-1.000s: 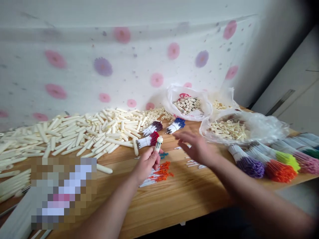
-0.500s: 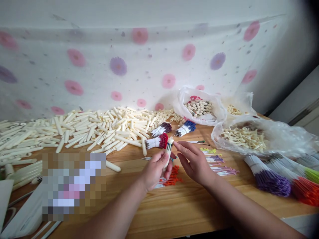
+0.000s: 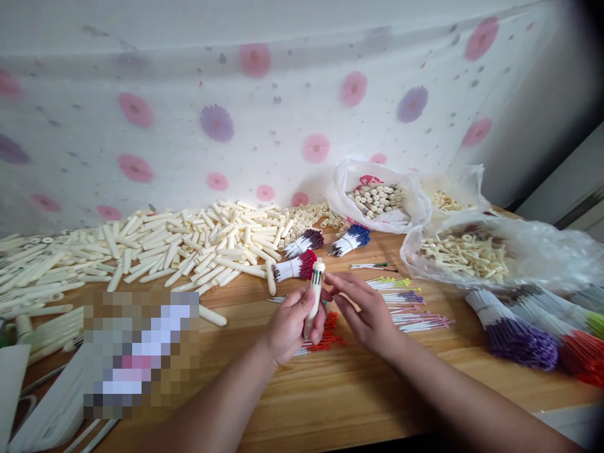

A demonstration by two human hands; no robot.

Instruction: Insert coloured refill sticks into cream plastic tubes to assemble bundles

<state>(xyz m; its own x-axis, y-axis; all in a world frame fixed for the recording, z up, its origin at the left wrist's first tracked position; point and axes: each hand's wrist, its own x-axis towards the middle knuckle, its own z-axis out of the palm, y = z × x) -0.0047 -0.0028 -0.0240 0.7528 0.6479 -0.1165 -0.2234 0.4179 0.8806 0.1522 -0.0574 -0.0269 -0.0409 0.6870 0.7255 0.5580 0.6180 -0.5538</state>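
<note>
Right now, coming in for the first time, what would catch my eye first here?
Probably the big heap of cream tubes along the back left of the table, below a flowered white sheet. Then, in the middle, the left hand holding a cream pen barrel, with the right hand close beside it. At the right, a purple-ended bundle stands out.
</note>
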